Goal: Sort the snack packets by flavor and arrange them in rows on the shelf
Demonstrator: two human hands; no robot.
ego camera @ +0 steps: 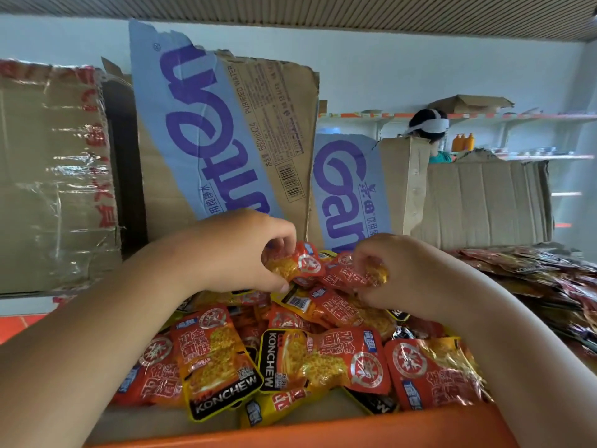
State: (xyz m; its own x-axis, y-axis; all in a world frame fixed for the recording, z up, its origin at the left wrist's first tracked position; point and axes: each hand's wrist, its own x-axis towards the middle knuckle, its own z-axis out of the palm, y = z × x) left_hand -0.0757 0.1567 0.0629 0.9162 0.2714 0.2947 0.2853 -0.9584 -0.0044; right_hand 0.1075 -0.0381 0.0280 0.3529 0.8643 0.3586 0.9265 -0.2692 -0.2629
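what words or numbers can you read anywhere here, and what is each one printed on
"KONCHEW": front snack packet, and again on the neighbouring snack packet
"nten": tall cardboard sheet, in big purple letters
"PURIFIED WATER": same sheet
"560mlX24": same sheet
"Gan": shorter cardboard sheet
Chinese characters on the packets and red ones on the taped box: not clear enough to quote
Barcode digits and fine print: too small to read

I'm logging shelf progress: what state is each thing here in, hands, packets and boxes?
left hand: fingers pinching first packet
right hand: fingers pinching second packet
packet pile: sealed, jumbled, not in rows
dark packets: overlapping layers at right
water carton: torn, stood on end
taped box: closed, taped
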